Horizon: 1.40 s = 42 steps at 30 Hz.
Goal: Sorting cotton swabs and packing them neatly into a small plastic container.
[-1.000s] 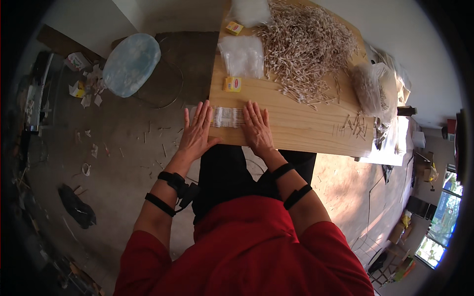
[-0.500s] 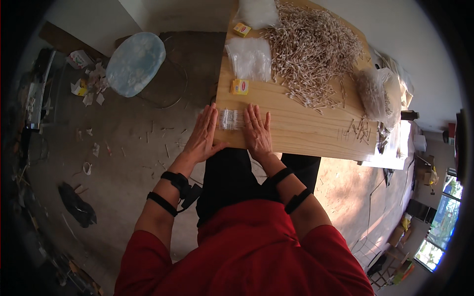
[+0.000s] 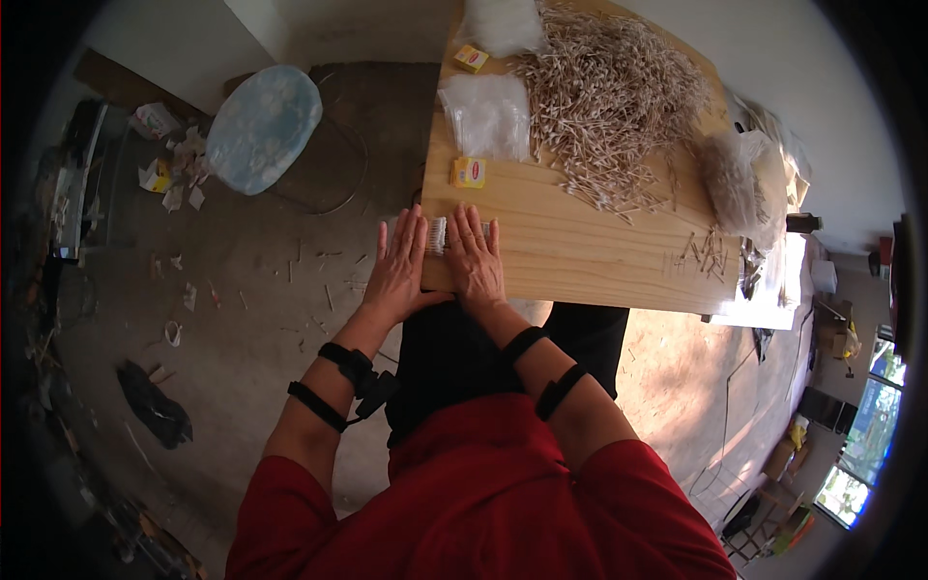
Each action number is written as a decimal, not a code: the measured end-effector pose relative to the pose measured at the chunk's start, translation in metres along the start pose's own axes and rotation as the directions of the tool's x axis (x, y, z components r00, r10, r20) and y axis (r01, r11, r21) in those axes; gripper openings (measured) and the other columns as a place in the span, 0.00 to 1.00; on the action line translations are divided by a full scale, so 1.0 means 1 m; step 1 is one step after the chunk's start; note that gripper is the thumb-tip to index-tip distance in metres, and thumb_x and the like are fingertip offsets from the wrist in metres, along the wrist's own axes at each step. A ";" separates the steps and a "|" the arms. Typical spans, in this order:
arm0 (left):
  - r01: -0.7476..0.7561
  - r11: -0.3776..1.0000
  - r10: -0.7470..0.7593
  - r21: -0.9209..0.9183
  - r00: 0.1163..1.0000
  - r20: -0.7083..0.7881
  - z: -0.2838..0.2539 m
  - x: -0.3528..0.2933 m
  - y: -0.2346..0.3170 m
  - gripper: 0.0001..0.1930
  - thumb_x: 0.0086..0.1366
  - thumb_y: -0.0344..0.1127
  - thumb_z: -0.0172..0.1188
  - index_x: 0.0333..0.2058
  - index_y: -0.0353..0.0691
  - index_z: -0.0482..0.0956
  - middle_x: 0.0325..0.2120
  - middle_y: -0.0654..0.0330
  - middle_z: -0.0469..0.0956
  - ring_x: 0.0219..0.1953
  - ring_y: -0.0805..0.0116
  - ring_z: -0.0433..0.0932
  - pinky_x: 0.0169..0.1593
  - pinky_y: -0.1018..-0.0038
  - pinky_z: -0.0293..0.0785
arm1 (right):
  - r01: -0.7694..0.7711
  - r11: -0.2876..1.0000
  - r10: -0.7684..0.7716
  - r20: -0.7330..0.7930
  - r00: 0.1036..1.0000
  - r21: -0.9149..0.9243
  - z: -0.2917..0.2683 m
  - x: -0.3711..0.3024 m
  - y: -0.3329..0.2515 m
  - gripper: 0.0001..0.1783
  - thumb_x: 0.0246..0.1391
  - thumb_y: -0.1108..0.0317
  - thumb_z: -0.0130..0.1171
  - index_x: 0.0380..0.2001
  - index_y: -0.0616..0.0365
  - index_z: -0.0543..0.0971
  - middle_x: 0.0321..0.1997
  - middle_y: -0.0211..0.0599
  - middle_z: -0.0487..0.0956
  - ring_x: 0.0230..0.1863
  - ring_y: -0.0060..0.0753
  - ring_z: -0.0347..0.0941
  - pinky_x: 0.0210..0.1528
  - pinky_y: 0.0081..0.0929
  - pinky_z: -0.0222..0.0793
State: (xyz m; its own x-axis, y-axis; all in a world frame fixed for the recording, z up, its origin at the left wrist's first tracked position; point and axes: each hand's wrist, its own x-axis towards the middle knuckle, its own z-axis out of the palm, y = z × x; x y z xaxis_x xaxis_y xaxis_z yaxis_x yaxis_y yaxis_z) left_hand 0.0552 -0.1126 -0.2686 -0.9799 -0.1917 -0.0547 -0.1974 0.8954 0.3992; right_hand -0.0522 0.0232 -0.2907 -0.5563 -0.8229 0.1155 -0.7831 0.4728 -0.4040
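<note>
My left hand (image 3: 398,266) and my right hand (image 3: 474,259) lie flat, fingers stretched out, at the near left edge of a pale wooden table (image 3: 580,246). Between and under them sits a small clear packet of white-tipped sticks (image 3: 437,235). Both palms press on it, one at each side; only its middle strip shows. Just beyond the fingertips lies a small yellow box (image 3: 469,172). Farther back spreads a big heap of loose thin sticks (image 3: 609,92), with clear plastic bags (image 3: 488,116) to its left.
A second yellow box (image 3: 471,58) and another plastic bag (image 3: 501,21) lie at the table's far end. A bundle of sticks in plastic (image 3: 727,184) sits at the right. A round light-blue stool (image 3: 263,126) stands on the littered concrete floor at the left.
My hands have drawn closer together over the packet, covering more of it. The view has shifted slightly toward the table.
</note>
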 end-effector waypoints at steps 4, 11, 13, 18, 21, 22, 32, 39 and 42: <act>0.092 0.981 -0.114 0.170 0.986 0.123 -0.015 0.007 0.018 0.70 0.43 0.67 0.71 0.70 0.30 0.38 0.73 0.46 0.37 0.75 0.51 0.35 0.74 0.48 0.29 | 0.000 0.995 0.001 -0.008 1.000 0.103 -0.004 0.001 0.006 0.30 0.64 0.66 0.46 0.68 0.62 0.60 0.76 0.46 0.53 0.78 0.44 0.41 0.76 0.51 0.30; 0.190 0.972 -0.185 0.139 0.982 -0.046 -0.021 0.001 0.016 0.60 0.53 0.66 0.65 0.70 0.33 0.43 0.72 0.44 0.41 0.74 0.49 0.39 0.73 0.46 0.35 | -0.237 0.836 0.386 -0.223 0.895 0.495 -0.031 -0.011 0.018 0.20 0.67 0.71 0.43 0.60 0.65 0.69 0.70 0.51 0.64 0.73 0.52 0.55 0.70 0.39 0.56; 0.211 0.971 -0.176 0.115 0.951 -0.255 -0.014 -0.001 0.001 0.53 0.59 0.63 0.63 0.70 0.35 0.47 0.70 0.44 0.46 0.73 0.48 0.45 0.72 0.48 0.42 | -0.177 0.756 0.411 -0.247 0.878 0.630 -0.030 -0.005 0.017 0.19 0.66 0.75 0.44 0.59 0.61 0.71 0.70 0.51 0.64 0.71 0.52 0.59 0.69 0.39 0.59; 0.188 0.353 -0.768 -0.916 0.618 -0.169 0.018 0.013 -0.038 0.22 0.72 0.48 0.54 0.55 0.37 0.72 0.48 0.56 0.76 0.52 0.64 0.74 0.56 0.68 0.69 | -0.068 0.740 0.368 -0.318 0.874 0.669 0.000 0.018 0.004 0.18 0.68 0.75 0.42 0.58 0.61 0.71 0.70 0.50 0.64 0.70 0.48 0.61 0.68 0.37 0.60; 0.250 0.318 -0.676 -0.914 0.736 -0.035 0.025 0.017 -0.049 0.19 0.73 0.48 0.54 0.46 0.35 0.77 0.39 0.61 0.79 0.44 0.73 0.76 0.49 0.74 0.71 | -0.082 0.744 0.365 -0.301 0.881 0.663 0.006 0.021 0.007 0.19 0.65 0.78 0.43 0.57 0.60 0.71 0.70 0.50 0.64 0.70 0.50 0.61 0.68 0.38 0.61; 0.253 0.313 -0.677 -0.915 0.736 -0.028 0.028 0.018 -0.049 0.19 0.73 0.48 0.54 0.46 0.35 0.77 0.39 0.61 0.79 0.44 0.73 0.76 0.49 0.74 0.71 | -0.084 0.725 0.395 -0.312 0.864 0.684 0.006 0.021 0.008 0.21 0.62 0.80 0.44 0.57 0.58 0.70 0.70 0.51 0.63 0.69 0.53 0.62 0.67 0.39 0.62; 0.234 0.329 -0.665 -0.915 0.745 -0.048 0.023 0.018 -0.041 0.14 0.73 0.44 0.54 0.37 0.38 0.78 0.23 0.70 0.71 0.24 0.84 0.66 0.26 0.81 0.63 | -0.098 0.920 0.199 -0.237 0.951 0.380 -0.002 0.007 0.007 0.34 0.53 0.78 0.57 0.64 0.63 0.64 0.76 0.50 0.51 0.77 0.56 0.43 0.75 0.48 0.45; 0.207 0.332 -0.682 -0.920 0.727 -0.082 0.022 0.016 -0.040 0.15 0.73 0.44 0.54 0.39 0.37 0.78 0.24 0.69 0.73 0.26 0.83 0.68 0.28 0.82 0.65 | -0.082 0.946 0.164 -0.244 0.956 0.315 -0.002 0.006 0.009 0.30 0.56 0.79 0.54 0.63 0.63 0.65 0.74 0.50 0.55 0.75 0.56 0.48 0.73 0.47 0.49; 0.096 0.472 -0.646 -0.876 0.715 -0.269 0.024 0.020 -0.040 0.15 0.73 0.44 0.54 0.40 0.37 0.78 0.24 0.69 0.73 0.26 0.83 0.69 0.29 0.80 0.67 | -0.086 0.815 0.317 -0.316 0.894 0.573 -0.016 0.013 0.006 0.23 0.63 0.81 0.43 0.61 0.61 0.67 0.72 0.50 0.61 0.70 0.53 0.60 0.69 0.40 0.60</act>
State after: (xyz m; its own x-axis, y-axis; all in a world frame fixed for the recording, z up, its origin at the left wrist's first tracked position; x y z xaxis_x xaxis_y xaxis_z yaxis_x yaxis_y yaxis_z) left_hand 0.0428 -0.1427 -0.3078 -0.5654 -0.8233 -0.0502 -0.1629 0.0519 0.9853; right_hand -0.0688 0.0204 -0.2767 -0.8333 -0.4865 0.2625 -0.4316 0.2758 -0.8589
